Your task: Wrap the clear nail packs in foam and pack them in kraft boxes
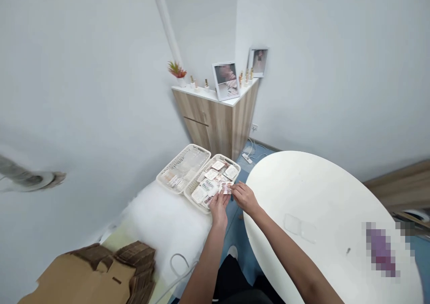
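My left hand (219, 208) is closed on the lower edge of a small flat packet (225, 187) with a white border and a pinkish-brown pattern. From the other side, the fingers of my right hand (245, 198) pinch the packet's right edge. Just beneath it is a white plastic basket (199, 207) filled with similar small packets and white square cards (211, 174). A second white basket (162, 175) touches it on the left and holds clear plastic pieces and some white strips. What is printed on the packets is too small to make out.
A round white table (322, 183) on my right bears an open clear plastic case (300, 227). Flattened cardboard boxes (90, 277) lie at lower left beside white wrapped material (168, 219). A wooden cabinet (218, 125) with framed pictures fills the corner; a power strip (247, 158) lies below.
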Available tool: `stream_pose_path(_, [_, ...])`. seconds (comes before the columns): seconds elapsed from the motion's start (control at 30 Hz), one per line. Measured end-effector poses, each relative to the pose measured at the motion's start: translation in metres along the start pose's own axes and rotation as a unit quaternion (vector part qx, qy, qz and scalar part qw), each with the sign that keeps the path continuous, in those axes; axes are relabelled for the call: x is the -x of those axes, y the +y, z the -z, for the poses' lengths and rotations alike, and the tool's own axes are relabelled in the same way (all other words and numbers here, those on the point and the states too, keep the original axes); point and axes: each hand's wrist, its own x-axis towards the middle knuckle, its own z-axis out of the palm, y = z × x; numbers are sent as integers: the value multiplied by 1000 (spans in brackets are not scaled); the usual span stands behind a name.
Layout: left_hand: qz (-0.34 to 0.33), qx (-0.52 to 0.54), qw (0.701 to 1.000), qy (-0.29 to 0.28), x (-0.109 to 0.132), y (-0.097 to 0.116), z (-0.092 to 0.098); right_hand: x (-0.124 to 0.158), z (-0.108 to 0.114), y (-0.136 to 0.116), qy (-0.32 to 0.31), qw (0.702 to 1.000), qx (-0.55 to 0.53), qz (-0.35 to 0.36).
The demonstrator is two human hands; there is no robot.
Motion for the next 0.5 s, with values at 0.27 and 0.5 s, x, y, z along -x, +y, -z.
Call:
stream_pose_path(0.27, [91,-74,983,-138,33,-47,-70,112,70,42,132,970,-21,-205])
stream_pose_path(0.5, [123,-202,907,-350,50,-97,-125,208,100,76,-12,975,6,-221])
